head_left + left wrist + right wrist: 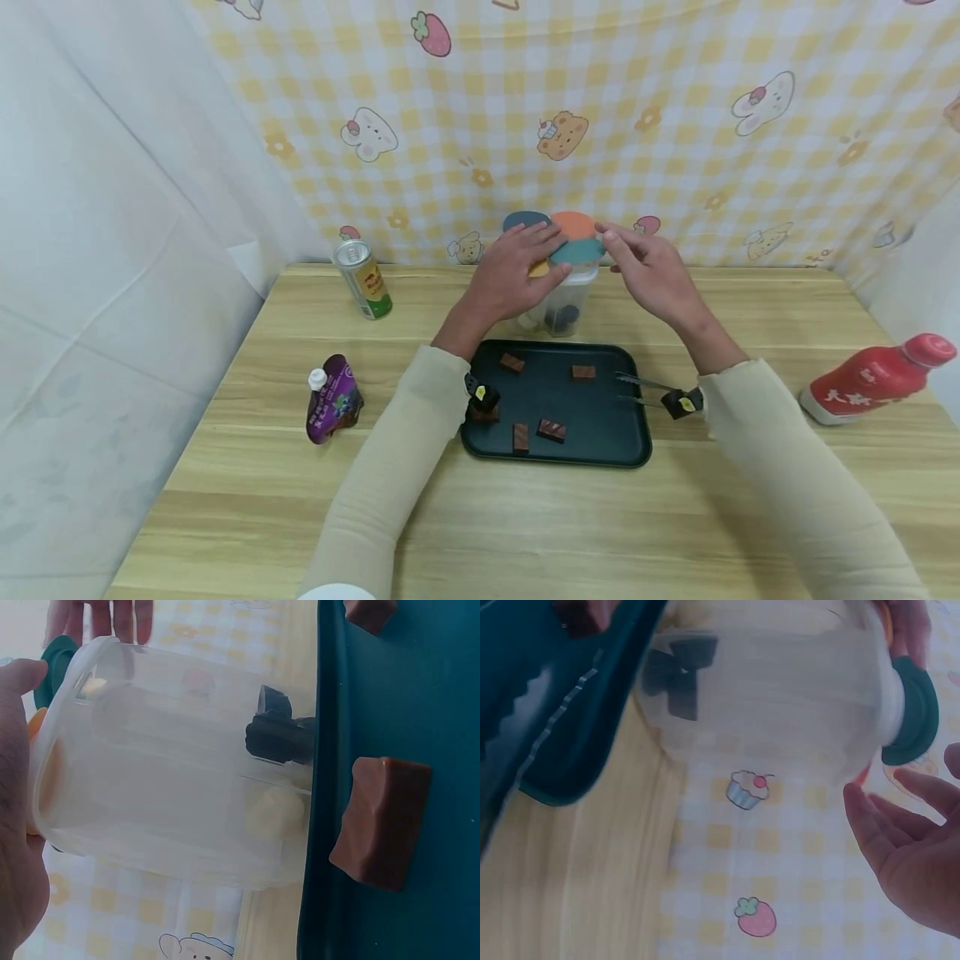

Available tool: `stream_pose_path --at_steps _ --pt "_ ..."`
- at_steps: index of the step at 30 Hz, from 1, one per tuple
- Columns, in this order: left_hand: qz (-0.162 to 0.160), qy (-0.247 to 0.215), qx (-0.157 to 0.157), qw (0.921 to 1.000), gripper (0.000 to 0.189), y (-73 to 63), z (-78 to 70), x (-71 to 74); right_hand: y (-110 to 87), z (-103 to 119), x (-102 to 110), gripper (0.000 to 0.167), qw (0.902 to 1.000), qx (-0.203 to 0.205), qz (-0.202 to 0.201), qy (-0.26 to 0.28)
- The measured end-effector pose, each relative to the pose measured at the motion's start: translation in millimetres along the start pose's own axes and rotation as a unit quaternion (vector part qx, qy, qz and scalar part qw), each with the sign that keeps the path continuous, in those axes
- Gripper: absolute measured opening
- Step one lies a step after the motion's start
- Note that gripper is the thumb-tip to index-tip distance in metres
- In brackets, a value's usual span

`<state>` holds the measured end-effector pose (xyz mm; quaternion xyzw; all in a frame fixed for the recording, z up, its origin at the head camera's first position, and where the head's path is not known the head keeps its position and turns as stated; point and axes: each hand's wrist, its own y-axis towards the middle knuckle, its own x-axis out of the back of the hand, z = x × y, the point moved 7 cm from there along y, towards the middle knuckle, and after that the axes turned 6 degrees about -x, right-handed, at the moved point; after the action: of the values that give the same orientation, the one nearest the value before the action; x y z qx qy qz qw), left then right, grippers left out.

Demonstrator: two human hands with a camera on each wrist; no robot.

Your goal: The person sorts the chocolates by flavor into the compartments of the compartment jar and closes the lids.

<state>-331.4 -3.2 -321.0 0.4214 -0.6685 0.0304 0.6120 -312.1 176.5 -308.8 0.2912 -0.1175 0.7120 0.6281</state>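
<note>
Behind the tray stands a clear plastic container (pixel 572 298) topped by several round lids: a teal lid (pixel 577 251), an orange lid (pixel 573 223), a dark blue lid (pixel 517 220) and a partly covered yellow lid (pixel 538 268). My left hand (pixel 516 271) rests across these lids, fingers extended. At their right side my right hand (pixel 654 273) is held with loosely bent fingers; the right wrist view shows its fingertips just off the teal lid (pixel 915 712). Dark chunks (pixel 281 735) and a pale piece (pixel 276 812) lie in separate sections at the container's bottom.
A dark tray (pixel 592 421) in front holds several chocolate pieces (pixel 552 430). Metal tongs (pixel 647 382) reach over its right edge. To the left stand a can (pixel 365 282) and a purple pouch (pixel 333 400); a red bottle (pixel 862 382) is at the right.
</note>
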Motion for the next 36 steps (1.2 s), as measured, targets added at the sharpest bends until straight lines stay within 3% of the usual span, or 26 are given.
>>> stream_pose_path --at_steps 4,15,23,36 --pt "0.010 0.006 -0.006 0.9999 0.057 -0.2 -1.1 0.0 -0.5 -4 -7 0.058 0.9998 -0.007 0.005 -0.016" --pt "0.018 0.023 -0.012 0.9995 0.060 -1.4 -1.1 -1.1 -2.7 -12 -12 0.049 0.9994 -0.028 0.021 0.000" --pt "-0.012 0.007 -0.017 0.9998 0.048 -1.5 -0.9 -0.1 -2.5 -14 -14 0.048 0.9992 -0.030 0.021 0.014" --pt "-0.014 0.020 -0.014 0.9996 0.047 0.5 -1.1 -0.3 -1.7 -16 -14 0.050 0.9973 -0.044 0.032 0.049"
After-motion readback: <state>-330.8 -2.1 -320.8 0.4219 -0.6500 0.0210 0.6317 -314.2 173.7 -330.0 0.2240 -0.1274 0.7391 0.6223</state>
